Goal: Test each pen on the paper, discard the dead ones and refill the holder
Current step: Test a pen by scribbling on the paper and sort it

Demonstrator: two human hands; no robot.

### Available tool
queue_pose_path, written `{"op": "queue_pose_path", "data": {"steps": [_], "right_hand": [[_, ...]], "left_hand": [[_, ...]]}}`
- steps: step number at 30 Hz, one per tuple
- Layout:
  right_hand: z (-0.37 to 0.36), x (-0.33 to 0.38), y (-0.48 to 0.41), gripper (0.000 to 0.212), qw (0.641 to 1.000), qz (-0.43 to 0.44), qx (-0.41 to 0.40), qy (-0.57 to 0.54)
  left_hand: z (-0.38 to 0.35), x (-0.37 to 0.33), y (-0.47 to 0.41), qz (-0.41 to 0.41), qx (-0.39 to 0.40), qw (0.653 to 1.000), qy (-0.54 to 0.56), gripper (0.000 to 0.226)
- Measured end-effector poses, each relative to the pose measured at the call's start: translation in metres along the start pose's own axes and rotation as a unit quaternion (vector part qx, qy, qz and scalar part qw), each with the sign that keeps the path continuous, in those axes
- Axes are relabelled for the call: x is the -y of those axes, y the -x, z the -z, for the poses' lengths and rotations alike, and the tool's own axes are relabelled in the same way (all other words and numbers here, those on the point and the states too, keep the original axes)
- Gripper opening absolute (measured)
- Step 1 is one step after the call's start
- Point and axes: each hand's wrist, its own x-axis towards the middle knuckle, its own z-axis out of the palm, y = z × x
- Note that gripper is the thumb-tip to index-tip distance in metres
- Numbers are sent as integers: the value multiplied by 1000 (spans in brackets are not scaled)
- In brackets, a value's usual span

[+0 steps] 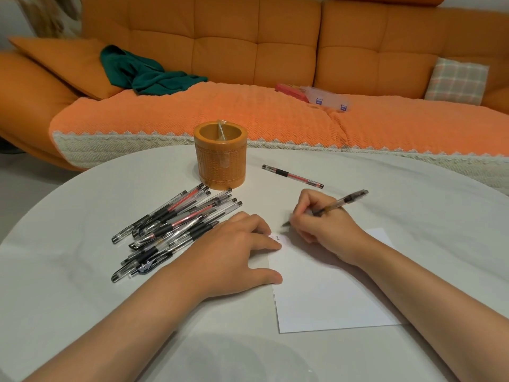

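On a round white table (82, 271), a person's right hand (325, 227) grips a black gel pen (338, 204), its tip down by the far left corner of a white sheet of paper (330, 293), next to a small scribble. Their left hand (234, 252) lies flat, fingers relaxed, pressing the paper's left edge. Left of that hand sits a loose pile of gel pens (170, 227). Beyond the pile stands an orange pen holder (220, 161); a red pen (292, 176) lies alone to its right.
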Motion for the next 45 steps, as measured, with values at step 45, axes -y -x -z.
{"op": "queue_pose_path", "data": {"steps": [45], "right_hand": [[-9, 19, -83, 31, 879, -81, -42, 469]], "left_hand": [[51, 40, -3, 153, -50, 974, -157, 23]]}}
